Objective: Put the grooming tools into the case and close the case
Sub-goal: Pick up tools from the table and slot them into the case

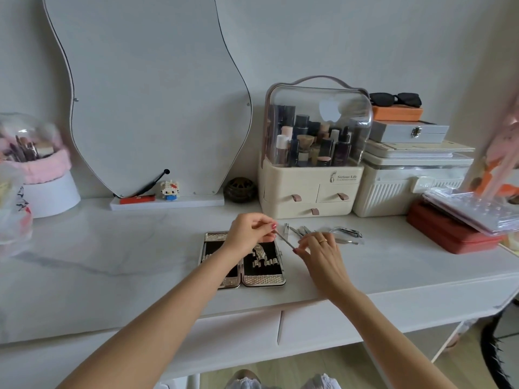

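Case [244, 276] open flat on white marble-look tabletop [112, 262], near front edge. Two hinged halves, black lining, shiny metallic rims with embossed grid texture. Right half has silver clips and loops on the lining; left half mostly hidden under the forearm.

Left hand [247, 234] over the case's far end, thumb and fingertips pinching the upper end of a thin metal tool [285, 240]. Right hand [318, 251] just right of the case, fingers pinching the tool's lower end; gold ring on one finger. Tool is a slim straight rod, tilted, spanning between both hands above the case's right edge. Exact type too small to tell.

Remaining grooming tools [323, 233] lie loose on the tabletop just beyond the right hand: steel, glossy, thin. Curved-handle nipper [346, 232] at right end of the spread; nail clipper [286, 230] at left end. Others overlap, can't separate them.

Behind: wavy-outline mirror [146, 94] leaning on wall, cream plastic cosmetic organizer [311, 189] with clear domed lid, bottles inside, three small drawers with tab pulls. Ribbed white box [393, 192] to its right, stacked with flat boxes and black sunglasses [396, 99]. Red flat case [449, 234] at right edge. Pink fuzzy brush holder [42, 167] at left.
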